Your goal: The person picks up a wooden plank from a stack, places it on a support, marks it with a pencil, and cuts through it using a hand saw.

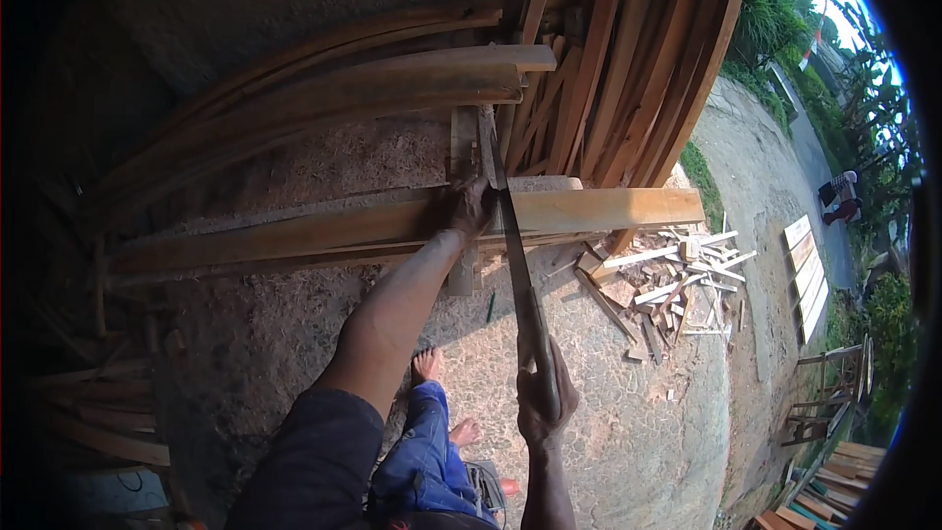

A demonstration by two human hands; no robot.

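A long wooden plank (608, 208) lies crosswise in front of me, its lit end to the right. My left hand (473, 206) grips it from above, right beside the saw blade. In my right hand (547, 395), closed around the handle, is a handsaw (517, 255). Its long narrow blade points away from me and crosses the plank just right of my left hand; the cutting edge is too fine to make out. Under the plank runs a narrow timber support (461, 280). Part of my left fingers is hidden behind the hand.
Thick beams (392, 83) lie beyond the plank, and tall boards (628, 59) lean at the back. Offcuts (677, 285) are heaped on the floor at right. A small green stick-like thing (491, 306) lies below the plank. My bare feet (427, 365) stand close by.
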